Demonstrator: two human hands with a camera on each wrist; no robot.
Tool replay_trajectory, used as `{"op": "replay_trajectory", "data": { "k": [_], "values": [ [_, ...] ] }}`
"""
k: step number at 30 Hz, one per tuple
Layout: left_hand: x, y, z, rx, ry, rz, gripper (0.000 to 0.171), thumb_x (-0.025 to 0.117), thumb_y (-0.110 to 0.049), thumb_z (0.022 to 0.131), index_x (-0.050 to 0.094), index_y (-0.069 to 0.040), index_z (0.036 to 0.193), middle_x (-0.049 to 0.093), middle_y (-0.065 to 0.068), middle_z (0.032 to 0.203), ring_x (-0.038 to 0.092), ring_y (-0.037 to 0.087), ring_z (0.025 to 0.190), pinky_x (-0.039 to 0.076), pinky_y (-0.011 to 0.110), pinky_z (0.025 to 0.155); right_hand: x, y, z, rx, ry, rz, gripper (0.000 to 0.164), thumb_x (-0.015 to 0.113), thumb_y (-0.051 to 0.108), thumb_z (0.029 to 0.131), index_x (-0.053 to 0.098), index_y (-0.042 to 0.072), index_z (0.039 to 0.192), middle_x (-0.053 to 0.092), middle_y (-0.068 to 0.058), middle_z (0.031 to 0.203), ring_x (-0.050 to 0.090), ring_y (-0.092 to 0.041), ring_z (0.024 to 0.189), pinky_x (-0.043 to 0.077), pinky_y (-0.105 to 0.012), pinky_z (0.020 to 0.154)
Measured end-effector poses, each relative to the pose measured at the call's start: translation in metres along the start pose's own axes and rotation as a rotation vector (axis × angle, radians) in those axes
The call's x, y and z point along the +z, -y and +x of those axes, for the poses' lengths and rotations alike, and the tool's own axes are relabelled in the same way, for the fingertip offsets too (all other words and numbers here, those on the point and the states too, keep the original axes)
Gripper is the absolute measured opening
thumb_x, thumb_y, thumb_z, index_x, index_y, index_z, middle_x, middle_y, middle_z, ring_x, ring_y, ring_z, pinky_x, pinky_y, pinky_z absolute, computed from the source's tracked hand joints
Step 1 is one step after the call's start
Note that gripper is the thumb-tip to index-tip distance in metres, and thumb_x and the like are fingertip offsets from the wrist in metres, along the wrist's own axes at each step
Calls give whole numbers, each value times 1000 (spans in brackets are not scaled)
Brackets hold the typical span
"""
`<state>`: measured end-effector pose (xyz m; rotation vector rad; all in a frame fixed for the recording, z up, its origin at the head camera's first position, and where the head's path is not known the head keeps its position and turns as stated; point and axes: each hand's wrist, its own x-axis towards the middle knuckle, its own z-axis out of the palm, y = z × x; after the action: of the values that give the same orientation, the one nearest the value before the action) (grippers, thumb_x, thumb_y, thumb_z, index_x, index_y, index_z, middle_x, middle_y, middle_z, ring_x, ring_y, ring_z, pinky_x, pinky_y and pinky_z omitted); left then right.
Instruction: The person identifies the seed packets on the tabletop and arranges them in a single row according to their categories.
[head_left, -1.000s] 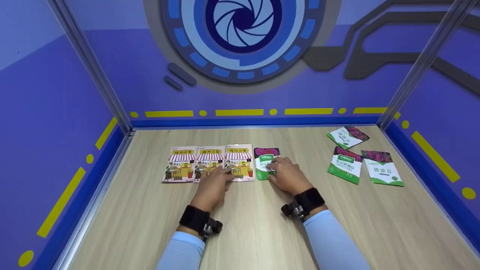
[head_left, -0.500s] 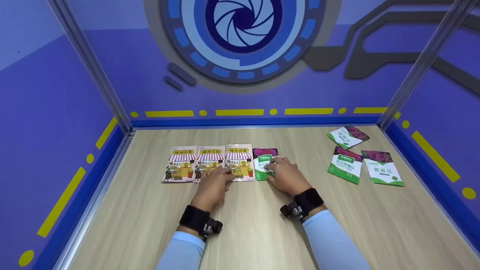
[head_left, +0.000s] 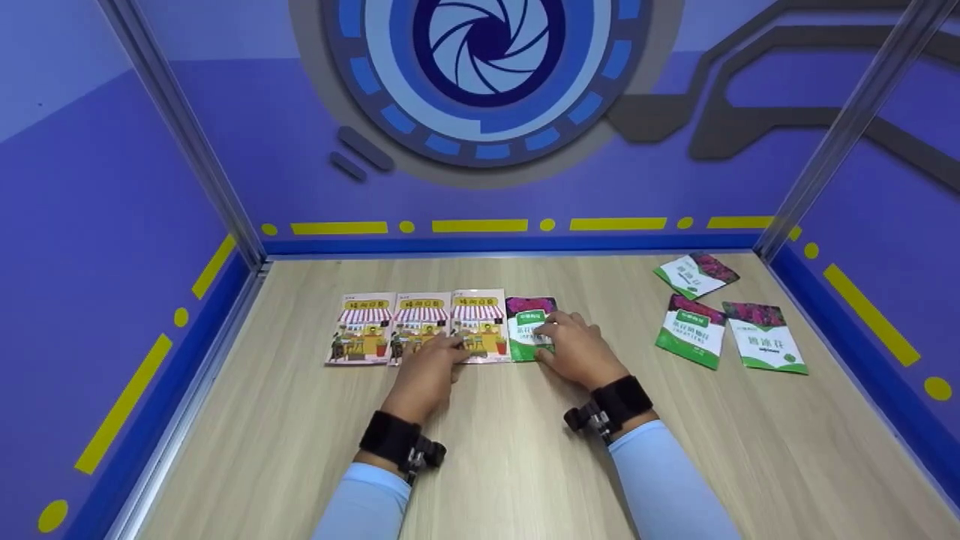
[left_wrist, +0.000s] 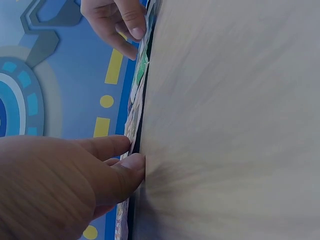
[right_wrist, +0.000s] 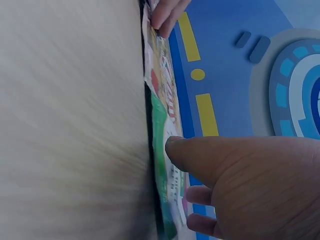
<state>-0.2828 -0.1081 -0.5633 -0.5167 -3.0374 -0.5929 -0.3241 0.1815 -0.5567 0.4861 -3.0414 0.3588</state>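
Three pink seed packets with a striped-awning shop picture lie in a row: the left packet (head_left: 360, 330), the middle packet (head_left: 420, 319) and the right packet (head_left: 478, 322). My left hand (head_left: 426, 375) rests its fingertips on the lower part of the middle and right ones, covering some of their print. Beside that row lies a green-and-white seed packet (head_left: 530, 326) with pink flowers, its left edge against the right pink packet. Fingers of my right hand (head_left: 579, 351) touch its right side; in the right wrist view the thumb (right_wrist: 187, 152) lies over its face.
At the right of the wooden table (head_left: 510, 465) lie three more flower packets: a tilted one (head_left: 696, 274) at the back, a green-bottomed one (head_left: 691, 330), and a white one (head_left: 765, 337) beside it. Blue walls (head_left: 480, 202) enclose the table at the back and sides.
The green-and-white packet has slid slightly left, up to the right pink packet, under my right hand. That hand has since shifted a touch right. My left hand has stayed put.
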Motion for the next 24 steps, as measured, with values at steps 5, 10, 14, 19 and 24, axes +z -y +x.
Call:
{"op": "replay_trajectory", "data": {
  "k": [5, 10, 14, 19, 24],
  "values": [
    [2, 0, 0, -1, -2, -3, 50, 70, -1, 95, 72, -25, 139, 54, -1, 161, 42, 31, 156, 24, 72, 125, -9, -14, -2, 31, -38, 23, 42, 76, 37, 97, 74, 15, 132, 65, -11, 140, 58, -35, 131, 52, -67, 98],
    [3, 0, 2, -8, 2, 14, 51, 71, -1, 95, 71, -26, 139, 55, -2, 161, 44, 29, 155, 26, 71, 125, -22, -40, -7, 121, -56, 98, 40, 73, 33, 98, 74, 12, 132, 66, -16, 138, 59, -43, 129, 46, -73, 100],
    [3, -1, 2, -14, 7, 20, 52, 71, -1, 95, 71, -27, 140, 54, -2, 161, 43, 28, 155, 25, 71, 125, -35, -64, -15, 206, -43, 107, 44, 67, 34, 101, 70, 10, 137, 62, -22, 143, 55, -51, 133, 44, -78, 101],
    [3, -2, 2, -15, 6, 21, 52, 71, 0, 95, 72, -27, 139, 53, -2, 162, 42, 29, 157, 24, 73, 125, -49, -90, -29, 333, -43, 115, 49, 62, 33, 103, 64, 4, 143, 57, -31, 145, 51, -58, 132, 45, -77, 101],
    [2, -3, 3, -19, 1, 18, 52, 72, 0, 94, 71, -26, 139, 54, 0, 162, 41, 31, 157, 26, 74, 124, -60, -109, -39, 514, 8, 157, 59, 57, 35, 103, 53, 0, 150, 49, -37, 150, 44, -63, 136, 40, -81, 103]
  ]
}}
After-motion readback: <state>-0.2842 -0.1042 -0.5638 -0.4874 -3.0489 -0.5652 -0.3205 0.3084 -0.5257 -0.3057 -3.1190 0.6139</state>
